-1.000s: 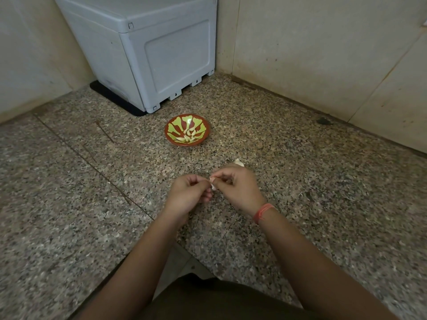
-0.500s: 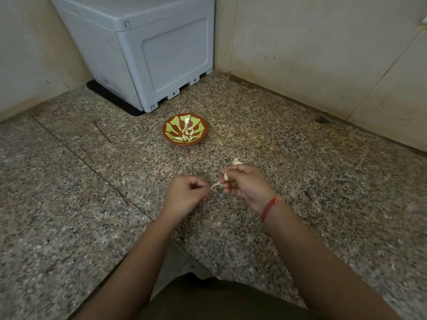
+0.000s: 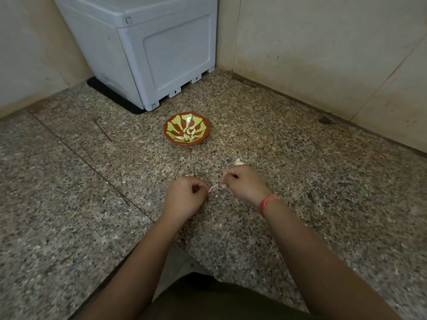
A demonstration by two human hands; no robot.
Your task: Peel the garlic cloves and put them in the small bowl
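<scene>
A small red bowl with a green pattern sits on the speckled stone floor and holds several peeled garlic cloves. Nearer to me, my left hand pinches a pale strip of garlic skin at its fingertips. My right hand, a little to the right and apart from the left, is curled round a garlic clove that its fingers mostly hide. Another pale piece of garlic lies on the floor just behind my right hand.
A grey plastic box stands on a black mat in the back corner, behind the bowl. Tiled walls close the space at the back and left. A seam in the floor runs diagonally to the left of my hands.
My hands were together on the clove and have drawn apart. A strip of skin has come away with the left hand, while the right hand has moved slightly right with the clove.
</scene>
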